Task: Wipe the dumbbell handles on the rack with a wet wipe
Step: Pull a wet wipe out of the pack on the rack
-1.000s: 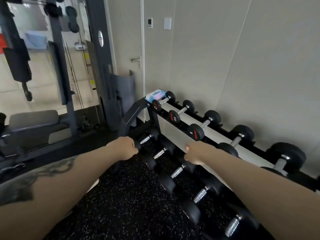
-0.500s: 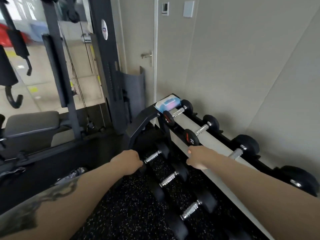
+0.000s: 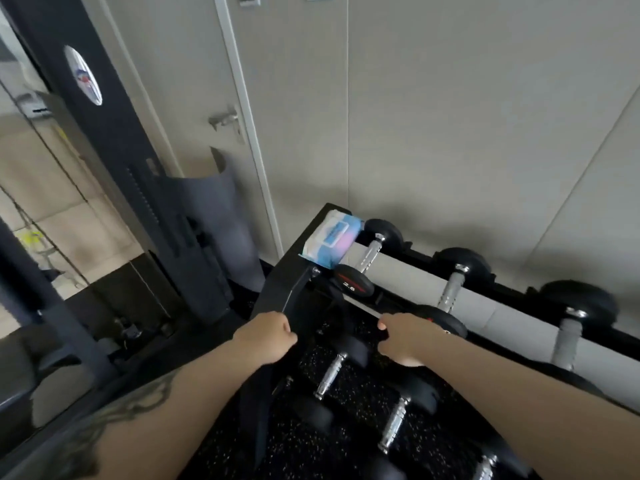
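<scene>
Gripping nothing that can be seen, the left hand (image 3: pixel 265 337) is curled against the rack's end frame (image 3: pixel 294 271). The right hand (image 3: pixel 403 337) is curled at the upper front rail; whether it holds anything cannot be told. One wet-wipe pack (image 3: pixel 330 242) lies beyond both hands on the rack's top corner. Four dumbbell handles (image 3: pixel 369 254) show on the upper tier beyond the right hand, four on the lower tier below it.

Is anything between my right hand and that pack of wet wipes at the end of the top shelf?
Nothing visible blocks it. The right hand is at the front rail of the black rack; the blue-and-white wet wipe pack lies further back, past the black 2.5 dumbbell, uncovered from above.
</scene>
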Demonstrator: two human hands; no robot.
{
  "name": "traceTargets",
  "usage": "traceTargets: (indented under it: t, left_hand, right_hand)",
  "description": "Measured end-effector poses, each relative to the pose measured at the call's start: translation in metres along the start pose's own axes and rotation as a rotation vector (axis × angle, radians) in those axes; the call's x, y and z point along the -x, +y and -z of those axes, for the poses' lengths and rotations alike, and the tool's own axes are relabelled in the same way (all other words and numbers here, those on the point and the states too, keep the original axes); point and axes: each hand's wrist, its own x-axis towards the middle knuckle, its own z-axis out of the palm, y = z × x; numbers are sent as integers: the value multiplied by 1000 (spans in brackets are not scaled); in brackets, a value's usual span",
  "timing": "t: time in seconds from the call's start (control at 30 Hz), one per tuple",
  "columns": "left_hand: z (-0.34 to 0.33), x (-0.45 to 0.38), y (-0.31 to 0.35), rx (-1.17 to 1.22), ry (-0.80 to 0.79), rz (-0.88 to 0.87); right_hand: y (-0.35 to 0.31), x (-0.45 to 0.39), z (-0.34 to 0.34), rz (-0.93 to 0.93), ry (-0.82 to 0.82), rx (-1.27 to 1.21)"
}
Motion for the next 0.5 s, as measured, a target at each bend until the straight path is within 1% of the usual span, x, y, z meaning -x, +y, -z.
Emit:
traceTargets:
  t: [0.07, 0.17, 0.23, 0.3, 0.43, 0.5]
  left_hand:
    - [4, -34, 4, -10, -8, -48]
    - [13, -79, 10, -41, -26, -110]
    - [22, -112, 12, -65, -32, -121]
    - [32, -147, 11, -111, -31, -127]
    - [51, -206, 20, -118, 29, -180]
    - [54, -227, 28, -84, 91, -217]
  right_hand:
    - [1, -24, 14, -47, 4, 7]
    - [2, -70, 37, -105, 63, -20]
    - [0, -102, 51, -123, 89, -46]
    - [-4, -131, 61, -136, 77, -63]
    - [-7, -179, 73, -156, 46, -55]
    - [-9, -198, 75, -152, 24, -50]
